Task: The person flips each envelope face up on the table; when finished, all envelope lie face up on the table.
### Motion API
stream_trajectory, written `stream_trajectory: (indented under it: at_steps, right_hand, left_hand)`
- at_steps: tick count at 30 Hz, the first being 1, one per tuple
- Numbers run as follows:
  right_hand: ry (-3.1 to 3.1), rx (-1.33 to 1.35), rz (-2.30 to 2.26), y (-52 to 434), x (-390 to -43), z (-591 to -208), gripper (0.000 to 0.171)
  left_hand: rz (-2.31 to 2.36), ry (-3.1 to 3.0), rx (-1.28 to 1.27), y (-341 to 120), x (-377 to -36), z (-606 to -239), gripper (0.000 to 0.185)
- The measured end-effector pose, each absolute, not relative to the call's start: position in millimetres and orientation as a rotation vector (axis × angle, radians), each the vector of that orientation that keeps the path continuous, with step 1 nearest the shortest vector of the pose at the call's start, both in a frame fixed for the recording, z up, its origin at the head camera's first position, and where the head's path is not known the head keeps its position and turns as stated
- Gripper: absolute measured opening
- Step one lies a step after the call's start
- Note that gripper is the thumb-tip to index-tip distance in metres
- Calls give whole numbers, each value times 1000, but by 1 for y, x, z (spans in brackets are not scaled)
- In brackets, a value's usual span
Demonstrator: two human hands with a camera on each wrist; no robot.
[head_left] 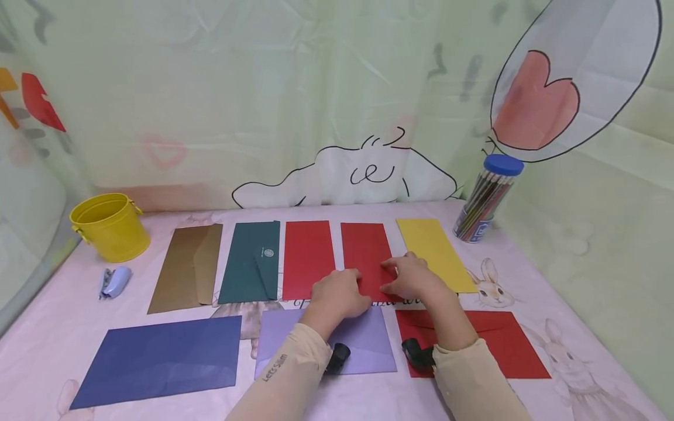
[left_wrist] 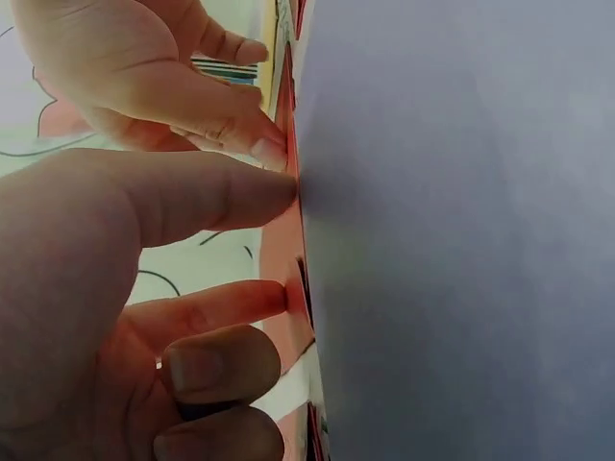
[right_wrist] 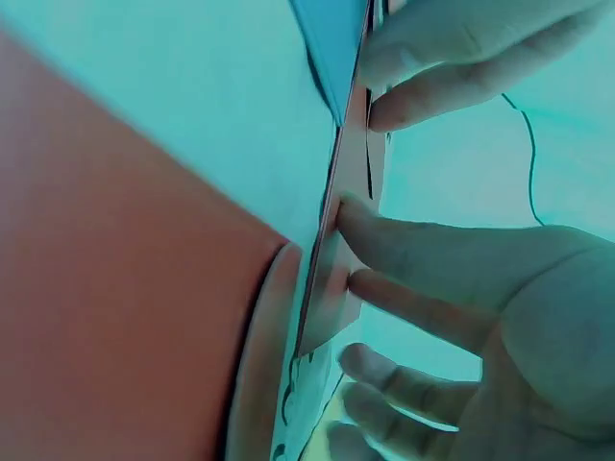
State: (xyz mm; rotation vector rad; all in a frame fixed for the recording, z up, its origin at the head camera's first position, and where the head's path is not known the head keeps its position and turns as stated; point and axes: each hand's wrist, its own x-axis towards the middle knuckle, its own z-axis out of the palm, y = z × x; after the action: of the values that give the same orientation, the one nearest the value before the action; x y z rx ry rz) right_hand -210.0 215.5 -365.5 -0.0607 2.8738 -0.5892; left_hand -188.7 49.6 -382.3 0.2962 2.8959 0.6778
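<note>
A pink rabbit-print worktop (head_left: 526,304) carries rows of flat paper envelopes. The second red paper envelope (head_left: 363,248) lies just left of the yellow paper envelope (head_left: 434,248). Both hands, left (head_left: 339,298) and right (head_left: 413,278), press its near edge with straight fingers, gripping nothing. Uneven pressure could skew it onto the yellow envelope.

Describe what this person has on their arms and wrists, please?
Both arms wear long beige sleeves; the left sleeve carries small dark lettering along the forearm. A small black camera is strapped under each wrist, left and right. The left hand and right hand are bare, without gloves.
</note>
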Motion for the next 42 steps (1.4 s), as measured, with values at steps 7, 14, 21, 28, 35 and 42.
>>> stream_trajectory:
  at_steps: [7, 14, 21, 28, 35, 42]
  right_hand:
    - [2805, -111, -717, 234, -207, -353, 58]
    - [2863, -104, -657, 285, -202, -347, 52]
    - [2842, 52, -636, 323, -206, -354, 56]
    - [2789, 161, -616, 330, -210, -362, 69]
    - [2719, 276, -675, 332, -208, -360, 84]
    - [2721, 232, -632, 338, -209, -354, 77]
  left_hand:
    - [718, 2892, 331, 63, -189, -371, 63]
    - [542, 2896, 570, 102, -193, -365, 58]
    - [391, 2893, 638, 148, -201, -367, 58]
    - [126, 2882, 568, 174, -200, -369, 44]
    - [-55, 2950, 650, 176, -201, -365, 43]
    - [-200, 2950, 817, 182, -199, -364, 26]
